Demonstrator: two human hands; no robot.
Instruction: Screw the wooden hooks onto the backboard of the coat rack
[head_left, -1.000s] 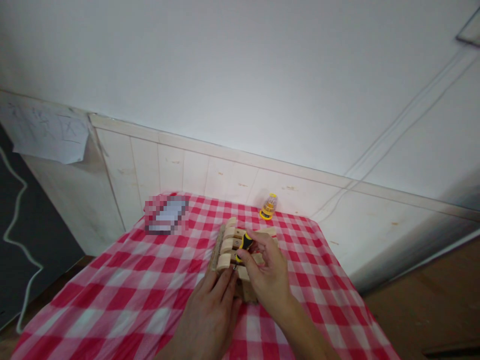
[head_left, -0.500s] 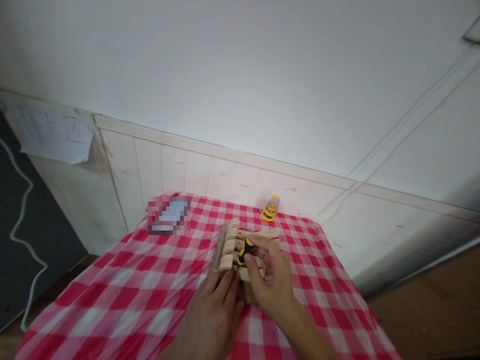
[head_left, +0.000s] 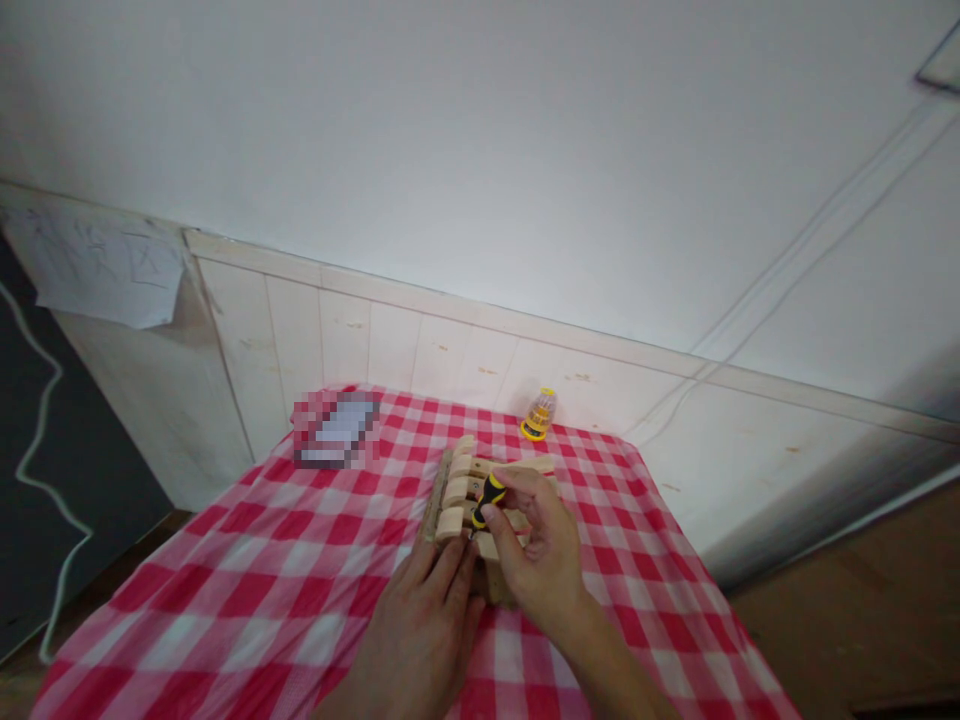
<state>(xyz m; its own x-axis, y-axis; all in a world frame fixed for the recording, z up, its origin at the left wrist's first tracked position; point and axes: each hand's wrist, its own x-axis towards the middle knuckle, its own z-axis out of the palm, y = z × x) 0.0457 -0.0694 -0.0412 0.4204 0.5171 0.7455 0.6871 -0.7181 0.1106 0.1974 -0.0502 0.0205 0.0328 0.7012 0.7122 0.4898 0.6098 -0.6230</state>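
Observation:
A small wooden slatted piece (head_left: pixel 459 492) lies on the red and white checked tablecloth (head_left: pixel 247 590). My right hand (head_left: pixel 544 560) grips a short black and yellow screwdriver (head_left: pixel 489 495), its tip pointing down into the wood between the slats. My left hand (head_left: pixel 424 630) lies flat with its fingers pressed on the near end of the wooden piece. The near part of the wood is hidden under both hands.
A small yellow container of screwdriver bits (head_left: pixel 539 414) stands at the table's far edge by the white panelled wall (head_left: pixel 420 350). A blurred flat object (head_left: pixel 335 430) lies at the far left corner. A sheet of paper (head_left: pixel 97 268) hangs on the wall at left.
My right hand's fingers have shifted a little around the screwdriver handle. The left hand and the wooden piece have stayed put.

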